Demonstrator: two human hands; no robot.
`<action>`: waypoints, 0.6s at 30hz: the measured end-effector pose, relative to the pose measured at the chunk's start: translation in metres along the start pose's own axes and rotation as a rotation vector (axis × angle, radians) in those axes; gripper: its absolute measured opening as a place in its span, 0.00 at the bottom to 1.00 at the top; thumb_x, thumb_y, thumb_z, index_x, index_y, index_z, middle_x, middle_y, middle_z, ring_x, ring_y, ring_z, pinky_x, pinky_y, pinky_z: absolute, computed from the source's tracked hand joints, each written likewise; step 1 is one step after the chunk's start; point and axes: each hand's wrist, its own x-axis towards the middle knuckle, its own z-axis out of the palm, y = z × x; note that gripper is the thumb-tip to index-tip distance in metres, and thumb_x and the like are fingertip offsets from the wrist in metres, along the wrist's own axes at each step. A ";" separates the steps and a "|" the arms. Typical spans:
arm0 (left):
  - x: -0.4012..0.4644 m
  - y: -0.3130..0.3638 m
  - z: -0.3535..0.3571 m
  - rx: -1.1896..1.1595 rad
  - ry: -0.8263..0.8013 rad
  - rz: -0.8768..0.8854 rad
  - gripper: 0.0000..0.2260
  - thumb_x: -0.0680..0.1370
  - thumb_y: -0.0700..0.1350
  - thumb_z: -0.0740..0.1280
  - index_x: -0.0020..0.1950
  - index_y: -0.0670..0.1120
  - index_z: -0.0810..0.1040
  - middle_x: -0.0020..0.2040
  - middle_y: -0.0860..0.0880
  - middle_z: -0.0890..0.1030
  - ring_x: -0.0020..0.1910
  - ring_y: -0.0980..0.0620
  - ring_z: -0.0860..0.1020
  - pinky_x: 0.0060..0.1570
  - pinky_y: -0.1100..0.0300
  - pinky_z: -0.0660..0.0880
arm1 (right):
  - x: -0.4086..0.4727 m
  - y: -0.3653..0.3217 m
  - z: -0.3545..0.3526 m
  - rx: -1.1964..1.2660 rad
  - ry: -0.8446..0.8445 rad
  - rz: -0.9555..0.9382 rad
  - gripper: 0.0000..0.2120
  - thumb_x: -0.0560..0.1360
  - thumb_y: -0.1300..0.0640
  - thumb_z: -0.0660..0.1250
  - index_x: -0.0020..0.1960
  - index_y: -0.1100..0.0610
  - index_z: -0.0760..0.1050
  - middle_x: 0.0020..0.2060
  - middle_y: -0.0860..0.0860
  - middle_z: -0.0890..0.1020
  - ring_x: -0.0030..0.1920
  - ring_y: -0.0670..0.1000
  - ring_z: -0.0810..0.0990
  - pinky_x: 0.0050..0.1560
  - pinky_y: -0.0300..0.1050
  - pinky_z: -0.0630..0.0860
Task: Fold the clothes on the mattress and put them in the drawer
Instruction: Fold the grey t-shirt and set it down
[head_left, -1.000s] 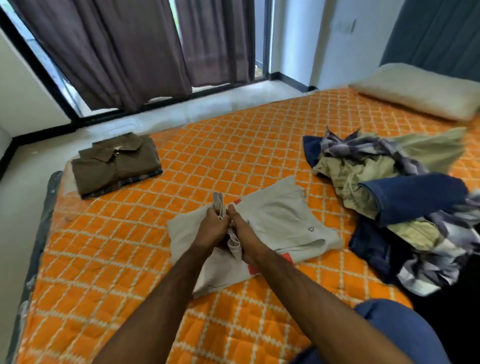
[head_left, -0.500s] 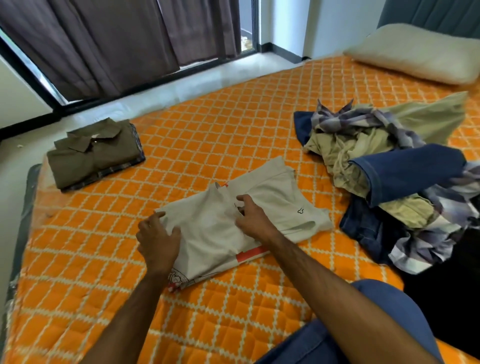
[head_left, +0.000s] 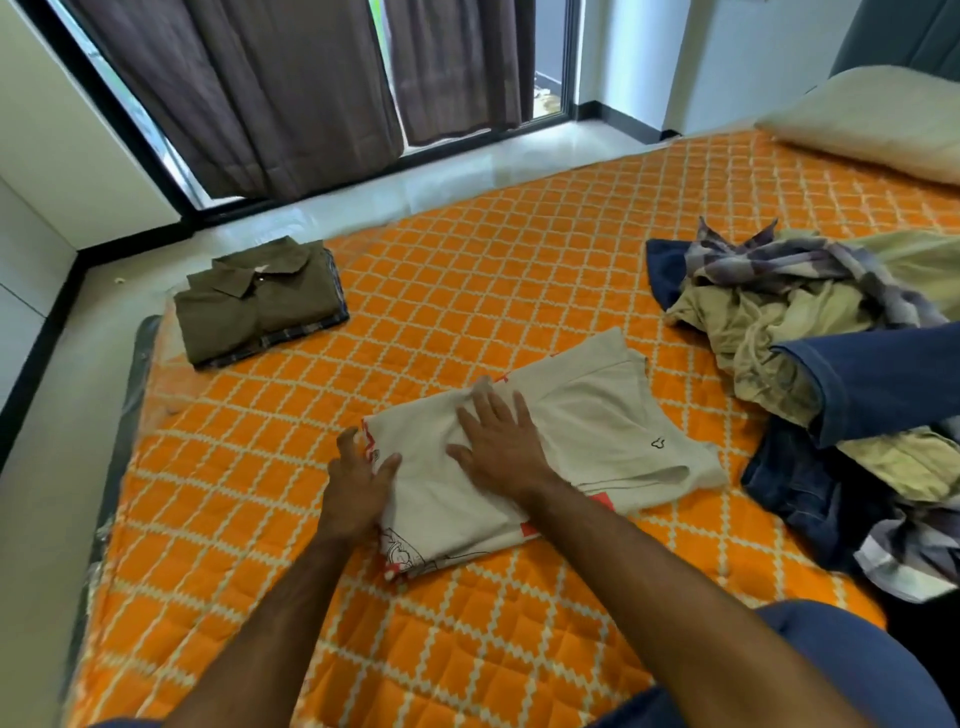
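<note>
The work surface is a mattress (head_left: 467, 270) covered in orange fabric quilted with a cream diamond lattice; it lies low, directly beside a pale glossy floor (head_left: 363, 202). A beige T-shirt (head_left: 587, 431), partly folded, lies flat near the middle of the mattress, with a small dark logo on its right part and red and line-drawn print showing along its near and left edges. The right hand (head_left: 498, 441) rests palm-down on the middle of the T-shirt, fingers straight and spread apart, pressing the cloth flat. The left hand (head_left: 358, 483) is at the T-shirt's left edge; its thumb lies on top of the cloth and its fingers are bent at the edge, but whether they actually grip the fabric cannot be told. A folded olive-brown collared shirt (head_left: 254, 301) sits near the far left corner of the mattress, stacked on a folded plaid garment whose edge shows beneath it, well apart from the T-shirt. To the right, a heap of unfolded clothes (head_left: 810, 364) holds khaki, navy, denim and plaid items, near but not touching the T-shirt. A cream pillow (head_left: 862, 119) lies at the far right end of the mattress, below a grey-blue headboard (head_left: 898, 36). Beyond the floor, dark brown curtains (head_left: 291, 88) hang over a black-framed glass door; the walls are white with a black skirting strip. No drawer is in view.
</note>
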 end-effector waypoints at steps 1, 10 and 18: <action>0.003 -0.001 0.000 -0.036 -0.017 -0.061 0.33 0.79 0.56 0.69 0.77 0.46 0.57 0.67 0.37 0.74 0.61 0.35 0.77 0.52 0.48 0.75 | -0.002 0.003 0.012 -0.002 0.023 0.051 0.34 0.83 0.34 0.44 0.83 0.51 0.49 0.83 0.54 0.43 0.82 0.54 0.39 0.78 0.64 0.33; 0.002 0.014 -0.004 -0.695 -0.023 -0.178 0.14 0.78 0.40 0.72 0.61 0.40 0.76 0.59 0.38 0.82 0.49 0.42 0.83 0.47 0.47 0.81 | -0.004 0.003 0.013 0.093 0.045 0.121 0.50 0.69 0.27 0.23 0.84 0.53 0.43 0.83 0.54 0.41 0.82 0.52 0.36 0.79 0.58 0.32; -0.017 0.038 -0.085 -0.624 0.084 0.028 0.18 0.78 0.42 0.72 0.66 0.42 0.73 0.53 0.47 0.81 0.47 0.49 0.82 0.42 0.54 0.80 | -0.007 -0.079 0.002 0.456 -0.064 0.117 0.44 0.75 0.26 0.34 0.84 0.49 0.46 0.83 0.53 0.44 0.82 0.53 0.42 0.80 0.57 0.38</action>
